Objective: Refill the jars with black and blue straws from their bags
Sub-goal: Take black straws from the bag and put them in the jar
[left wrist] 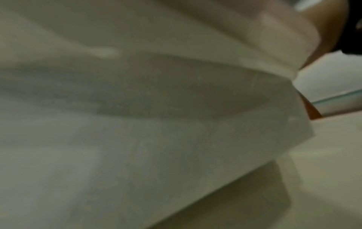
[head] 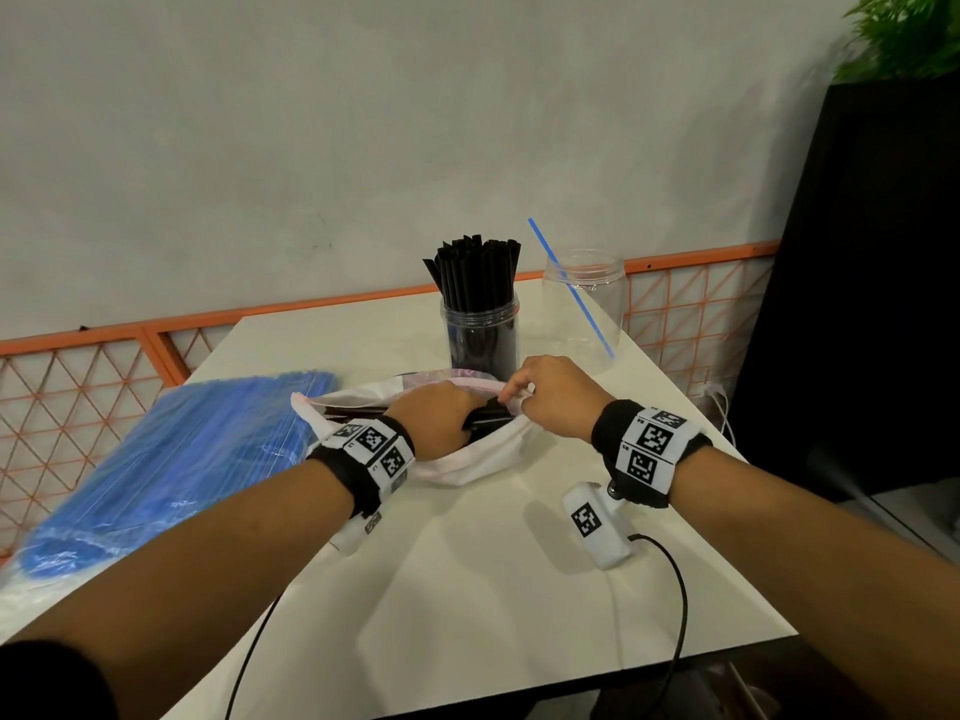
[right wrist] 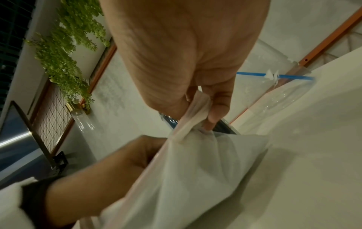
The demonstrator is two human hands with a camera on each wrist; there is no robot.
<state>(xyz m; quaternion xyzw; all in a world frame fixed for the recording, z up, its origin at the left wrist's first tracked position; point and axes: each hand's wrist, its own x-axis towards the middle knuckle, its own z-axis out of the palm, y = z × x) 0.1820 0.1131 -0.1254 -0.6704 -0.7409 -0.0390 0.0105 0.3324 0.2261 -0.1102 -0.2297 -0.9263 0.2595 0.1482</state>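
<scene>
A white plastic bag point(head: 470, 459) lies open at the table's middle. My left hand point(head: 457, 420) is inside its mouth, fingers curled round a bunch of black straws point(head: 491, 417). My right hand point(head: 515, 394) pinches the bag's rim and holds it up, as the right wrist view shows point(right wrist: 197, 108). Behind the bag stands a clear jar point(head: 480, 330) packed with black straws. To its right a second clear jar point(head: 584, 309) holds one blue straw point(head: 571, 288). A flat bag of blue straws point(head: 171, 459) lies at the left. The left wrist view shows only the white bag point(left wrist: 156, 124).
The white table point(head: 493, 589) ends near my body and at the right. An orange mesh fence point(head: 696, 309) runs behind it against the grey wall. A black cabinet point(head: 872, 283) with a green plant point(head: 909, 33) stands at the right. Wrist-camera cables point(head: 680, 605) trail over the table.
</scene>
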